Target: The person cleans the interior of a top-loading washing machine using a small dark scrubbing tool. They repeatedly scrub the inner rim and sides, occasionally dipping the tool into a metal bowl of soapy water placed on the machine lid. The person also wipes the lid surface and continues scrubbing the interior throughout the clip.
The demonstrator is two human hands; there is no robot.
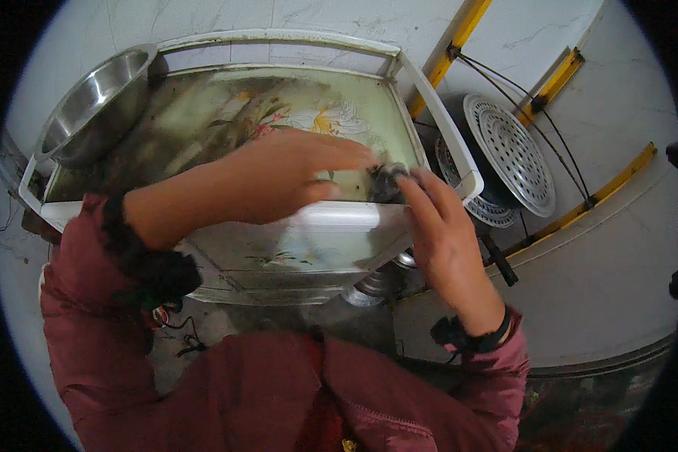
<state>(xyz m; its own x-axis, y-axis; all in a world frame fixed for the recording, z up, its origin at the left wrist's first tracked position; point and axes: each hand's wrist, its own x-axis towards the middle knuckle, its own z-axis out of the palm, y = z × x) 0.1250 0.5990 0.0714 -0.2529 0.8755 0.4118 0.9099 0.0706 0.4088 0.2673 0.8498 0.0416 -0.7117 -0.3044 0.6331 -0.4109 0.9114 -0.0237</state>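
Before me stands a white-framed rack with a floral glass top (198, 121), its surface streaked with dark dirt and wet patches. My right hand (440, 226) grips a dark grey, crumpled pad or cloth (385, 183) at the top's near right corner; blur hides its exact kind. My left hand (294, 175) hovers over the near edge, palm down and blurred. Its fingers point right and end close to the pad, and the thumb is apart from them. Nothing shows in that hand.
A stainless steel basin (99, 104) leans tilted on the rack's left end. On the right, a perforated metal steamer plate (509, 155) rests by a yellow metal frame (565, 73). A lower glass shelf (294, 254) and metal pots (379, 282) sit beneath. A cable (189, 339) lies on the floor.
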